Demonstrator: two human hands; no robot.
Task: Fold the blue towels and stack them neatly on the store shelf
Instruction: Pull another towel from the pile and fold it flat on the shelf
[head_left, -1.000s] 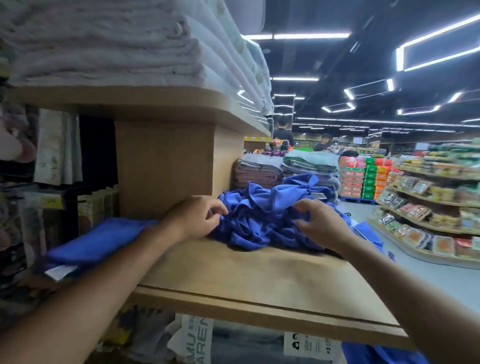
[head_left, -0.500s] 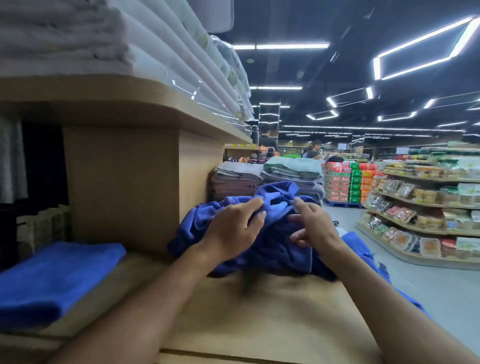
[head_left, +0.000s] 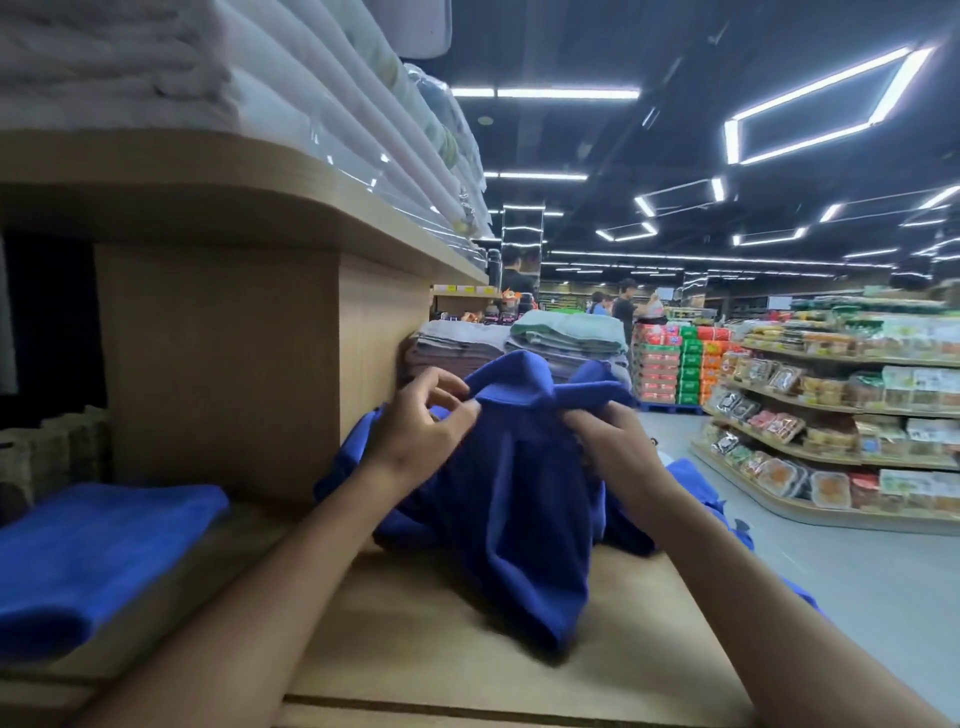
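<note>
Centre of frame: a blue towel (head_left: 524, 519) is held up by its top edge above the shelf board (head_left: 441, 660). Its lower part is draped downward and the bottom fold is seen resting on the wood. The left hand (head_left: 415, 439) is placed at the towel's upper left corner, with the hem pinched between thumb and curled fingers. The right hand (head_left: 605, 447) is closed round the upper right corner, its fingers buried in the cloth. Between the two hands the hem is bunched into a peak.

Behind and to both sides of the held towel, more loose blue cloth (head_left: 348, 467) is heaped on the same board. Some of it is seen past the board's right edge. Separate pieces cannot be told apart.

Lower left of frame: a folded blue towel (head_left: 98, 551) is laid flat on the board, well apart from the heap.

Left of centre: a wooden upright panel (head_left: 218, 364) is set behind the board, and an upper shelf (head_left: 218, 176) is carried on it. White towels (head_left: 156, 67) are stacked there, upper left.

Behind the hands: grey towels (head_left: 457, 343) and green towels (head_left: 569, 330) are stacked side by side.

Right of frame: grocery shelving (head_left: 841, 415) is filled with packaged goods, with grey floor (head_left: 857, 582) in front. Shoppers (head_left: 626, 309) are seen far back, small. Light strips (head_left: 810, 104) are mounted on the dark ceiling.
</note>
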